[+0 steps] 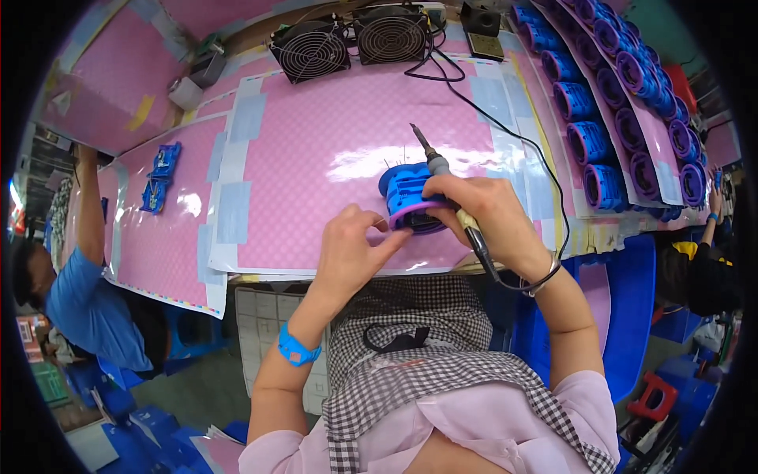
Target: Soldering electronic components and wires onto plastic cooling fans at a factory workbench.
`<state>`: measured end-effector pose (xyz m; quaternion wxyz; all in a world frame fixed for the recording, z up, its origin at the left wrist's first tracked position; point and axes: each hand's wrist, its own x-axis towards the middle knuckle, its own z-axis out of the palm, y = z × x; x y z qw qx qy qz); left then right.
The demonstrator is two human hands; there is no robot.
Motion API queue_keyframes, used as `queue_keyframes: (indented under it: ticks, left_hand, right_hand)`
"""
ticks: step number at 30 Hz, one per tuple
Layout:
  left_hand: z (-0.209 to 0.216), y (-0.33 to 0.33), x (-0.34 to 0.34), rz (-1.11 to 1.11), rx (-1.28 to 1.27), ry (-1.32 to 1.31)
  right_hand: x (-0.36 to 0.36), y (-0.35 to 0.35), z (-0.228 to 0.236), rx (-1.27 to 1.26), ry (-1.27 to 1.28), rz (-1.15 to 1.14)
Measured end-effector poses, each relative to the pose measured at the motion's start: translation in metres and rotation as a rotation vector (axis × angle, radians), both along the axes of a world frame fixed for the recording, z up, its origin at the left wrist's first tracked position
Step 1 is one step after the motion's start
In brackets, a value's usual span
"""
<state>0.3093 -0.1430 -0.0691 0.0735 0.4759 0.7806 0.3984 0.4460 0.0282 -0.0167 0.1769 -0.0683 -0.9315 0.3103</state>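
Observation:
A soldering iron (pixel 437 164) is gripped in my right hand (pixel 491 215), its bare tip pointing up and away over the pink mat. Below it, near the table's front edge, a round blue plastic housing (pixel 407 186) with a purple rim stands tilted, thin wires sticking up from its far side. The thumb and fingertips of my left hand (pixel 349 246) close on the rim from the left. Fingers of my right hand also rest against the housing's right side. The rim's inside is mostly hidden.
Two black fans (pixel 391 35) stand at the back beside an iron stand (pixel 483 35). The iron's black cord (pixel 521 130) loops across the right. Rows of similar housings (pixel 588 142) line the right. Two blue pieces (pixel 160 178) lie left. A co-worker in a blue shirt (pixel 95 304) sits left.

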Motion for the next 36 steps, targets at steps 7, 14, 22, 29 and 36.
queue_keyframes:
  ticks: [7,14,22,29,36]
  left_hand:
    - [-0.014,-0.015,0.014,0.02,-0.167,-0.106]
    - [-0.01,-0.057,0.015,0.072,-0.17,0.077]
    - [-0.011,-0.055,0.031,0.093,-0.025,0.103]
    - [0.03,-0.043,0.005,0.263,-0.206,-0.341]
    - [0.053,-0.012,-0.04,-0.018,0.34,-1.04]
  right_hand:
    - [-0.019,0.045,0.021,0.005,-0.017,-0.058]
    - [-0.022,0.052,-0.026,0.066,0.275,-0.324]
    - [-0.015,0.035,-0.069,0.009,0.24,-0.163]
    - [0.032,0.006,-0.037,-0.04,0.329,-0.097]
    - [0.051,-0.005,-0.023,-0.688,0.481,-0.401]
